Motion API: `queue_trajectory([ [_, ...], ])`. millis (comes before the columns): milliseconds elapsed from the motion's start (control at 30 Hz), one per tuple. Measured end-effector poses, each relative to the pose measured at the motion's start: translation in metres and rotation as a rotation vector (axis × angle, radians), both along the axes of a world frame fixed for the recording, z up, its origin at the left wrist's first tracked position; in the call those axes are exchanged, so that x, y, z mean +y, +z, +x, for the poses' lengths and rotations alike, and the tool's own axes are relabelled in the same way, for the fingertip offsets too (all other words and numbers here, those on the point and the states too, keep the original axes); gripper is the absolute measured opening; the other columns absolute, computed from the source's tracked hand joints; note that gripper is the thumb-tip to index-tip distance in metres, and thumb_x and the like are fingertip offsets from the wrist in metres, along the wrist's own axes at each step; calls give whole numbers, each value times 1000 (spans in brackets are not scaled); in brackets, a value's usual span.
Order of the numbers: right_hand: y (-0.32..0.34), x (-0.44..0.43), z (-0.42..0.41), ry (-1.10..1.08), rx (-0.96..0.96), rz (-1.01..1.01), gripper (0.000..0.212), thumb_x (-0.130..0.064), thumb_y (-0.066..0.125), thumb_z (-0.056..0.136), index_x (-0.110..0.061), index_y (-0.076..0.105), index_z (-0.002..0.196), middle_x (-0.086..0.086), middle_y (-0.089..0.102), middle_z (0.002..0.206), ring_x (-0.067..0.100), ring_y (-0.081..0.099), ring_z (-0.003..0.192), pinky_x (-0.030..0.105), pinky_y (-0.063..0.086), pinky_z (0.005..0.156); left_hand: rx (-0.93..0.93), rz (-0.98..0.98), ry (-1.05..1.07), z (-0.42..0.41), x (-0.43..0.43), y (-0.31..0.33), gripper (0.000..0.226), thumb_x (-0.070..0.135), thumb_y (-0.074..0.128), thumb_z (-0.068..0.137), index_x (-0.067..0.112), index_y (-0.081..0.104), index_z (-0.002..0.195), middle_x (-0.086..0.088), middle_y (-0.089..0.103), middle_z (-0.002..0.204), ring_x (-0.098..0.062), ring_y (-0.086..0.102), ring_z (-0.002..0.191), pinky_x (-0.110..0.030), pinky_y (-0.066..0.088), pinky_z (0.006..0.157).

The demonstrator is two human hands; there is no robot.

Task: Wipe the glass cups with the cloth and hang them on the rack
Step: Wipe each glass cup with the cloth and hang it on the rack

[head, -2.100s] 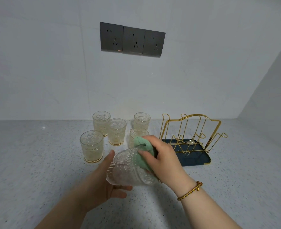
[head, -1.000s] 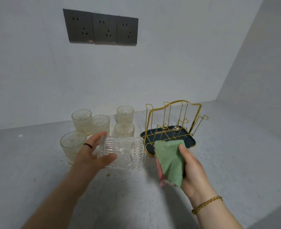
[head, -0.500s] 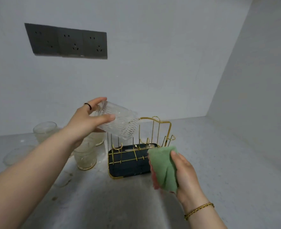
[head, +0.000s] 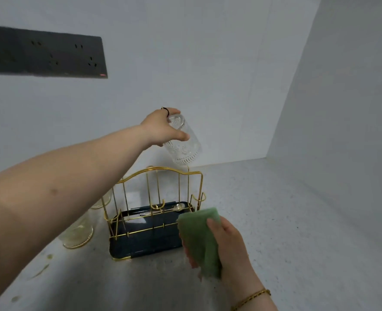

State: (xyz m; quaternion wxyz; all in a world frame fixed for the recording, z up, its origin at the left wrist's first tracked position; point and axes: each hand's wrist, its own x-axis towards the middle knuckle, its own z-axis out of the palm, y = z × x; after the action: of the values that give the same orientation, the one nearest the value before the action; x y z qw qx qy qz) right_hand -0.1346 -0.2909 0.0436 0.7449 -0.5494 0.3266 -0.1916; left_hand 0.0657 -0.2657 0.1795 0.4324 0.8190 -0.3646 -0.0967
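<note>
- Above the rack's (head: 163, 170) far right corner, my left hand (head: 161, 129) grips the cup (head: 183, 144) by its base end, with the mouth tilted down and to the right. It hangs clear of the wire, not yet hung.
- My right hand (head: 230, 245) clasps the folded cloth (head: 199, 234) just in front of the rack's near right corner, well apart from the cup.
- To do this well, I judge I should turn the mouth squarely down, line it over one upright prong (head: 188, 173) and lower slowly so the glass doesn't knock the gold wire. I should let go only once the prong bears it.
- The cloth hand is best held low and out of the cup's path, ready to steady the rack if it rocks.
- Count: one cup in hand, and two more cups (head: 77, 234) showing on the counter (head: 275, 221) behind my left forearm, where others may be hidden. None is on the rack. I see one rack, one dark tray (head: 145, 245) under it and one cloth.
</note>
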Motion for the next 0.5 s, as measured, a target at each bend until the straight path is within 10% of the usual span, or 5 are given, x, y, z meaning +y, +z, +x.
queue_trajectory([
  [500,-18,-9,10,3,41,48,18,-15,46,92,-20,60,83,4,62,88,21,58,81,29,50,64,-294,592,-284,28,-43,-61,74,22,71,78,18,33,141,-7,42,142,-20,40,131,-27,33,104],
])
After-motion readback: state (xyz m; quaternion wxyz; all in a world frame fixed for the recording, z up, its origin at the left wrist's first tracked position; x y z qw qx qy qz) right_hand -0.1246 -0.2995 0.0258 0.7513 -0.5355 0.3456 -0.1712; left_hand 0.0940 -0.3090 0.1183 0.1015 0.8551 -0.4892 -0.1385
